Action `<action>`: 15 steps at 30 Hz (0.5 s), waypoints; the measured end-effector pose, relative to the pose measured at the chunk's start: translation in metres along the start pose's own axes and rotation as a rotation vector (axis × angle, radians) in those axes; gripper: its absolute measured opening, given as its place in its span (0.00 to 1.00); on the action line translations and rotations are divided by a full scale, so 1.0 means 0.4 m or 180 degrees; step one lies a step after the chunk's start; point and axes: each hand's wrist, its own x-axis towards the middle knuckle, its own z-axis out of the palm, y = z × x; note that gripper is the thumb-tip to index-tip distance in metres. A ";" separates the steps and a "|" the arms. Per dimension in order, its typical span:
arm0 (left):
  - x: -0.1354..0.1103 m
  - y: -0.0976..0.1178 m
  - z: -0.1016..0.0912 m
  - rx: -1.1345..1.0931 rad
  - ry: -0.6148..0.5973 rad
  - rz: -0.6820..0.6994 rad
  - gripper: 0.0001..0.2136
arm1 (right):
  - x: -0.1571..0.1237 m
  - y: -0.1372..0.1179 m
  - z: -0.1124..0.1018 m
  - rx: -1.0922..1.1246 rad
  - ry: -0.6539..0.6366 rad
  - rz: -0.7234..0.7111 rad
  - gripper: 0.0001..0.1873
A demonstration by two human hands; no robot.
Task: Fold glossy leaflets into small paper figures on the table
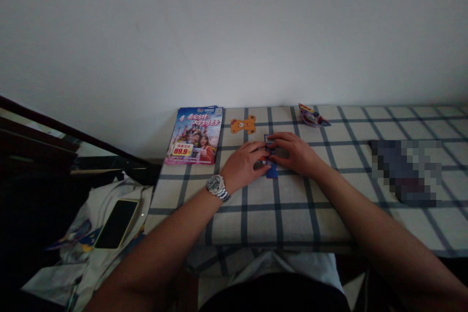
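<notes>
A narrow piece of blue printed paper (pixel 272 171) lies on the checked tablecloth between my hands. My left hand (pixel 243 163), with a metal watch (pixel 217 185) on the wrist, comes at it from the left, thumb and fingertips closed on its left edge. From the other side, my right hand (pixel 297 153) has its fingertips and thumb pinched on the paper's upper part. Fingers cover the middle of the paper, so any fold there is hidden.
A stack of printed flyers (pixel 193 136) sits at the table's back left. Beside it are a teddy bear cutout (pixel 243 125) and a folded colourful paper (pixel 313 116). A pixelated dark item (pixel 404 173) lies right. A phone (pixel 117 224) rests on cloth left of the table (pixel 292 226).
</notes>
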 end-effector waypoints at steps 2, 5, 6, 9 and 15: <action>0.000 0.001 0.000 0.0017 -0.0001 -0.0012 0.12 | 0.000 0.001 0.001 -0.0026 0.0015 -0.0003 0.10; -0.001 0.001 0.001 0.0031 0.0001 0.0000 0.12 | -0.001 0.001 0.001 -0.0043 0.0024 0.0004 0.11; -0.001 0.001 0.001 0.0027 0.0001 -0.0002 0.12 | -0.001 0.000 0.001 -0.0041 0.0018 0.0002 0.10; 0.000 0.001 0.000 0.0015 0.0002 -0.0011 0.13 | -0.001 -0.001 -0.001 -0.0036 -0.0006 -0.0013 0.10; 0.001 0.002 -0.001 -0.0010 0.0024 0.0012 0.12 | 0.000 -0.002 0.000 -0.0033 0.0014 0.0005 0.10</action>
